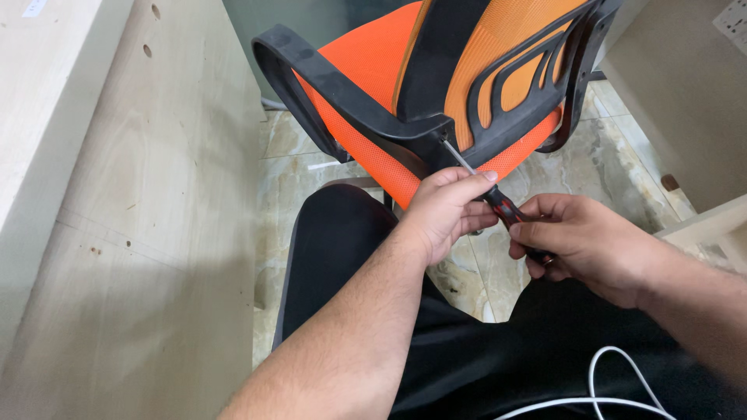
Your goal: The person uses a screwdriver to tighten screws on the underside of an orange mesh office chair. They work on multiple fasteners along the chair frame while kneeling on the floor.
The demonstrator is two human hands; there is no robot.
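An orange mesh office chair (366,54) with a black plastic frame and armrest (311,78) stands in front of me. A screwdriver (502,206) with a red and black handle points its metal shaft up into the frame where the armrest meets the backrest. My right hand (583,241) is closed around the handle. My left hand (443,210) pinches the upper end of the handle near the shaft and steadies it. My legs in black trousers (350,257) lie below both hands.
A tall pale wooden panel (156,233) with drilled holes stands close on the left. Another wooden piece (700,93) rises at the right. The floor (607,171) is marbled tile. A white cable (607,389) curls across my lap at the bottom right.
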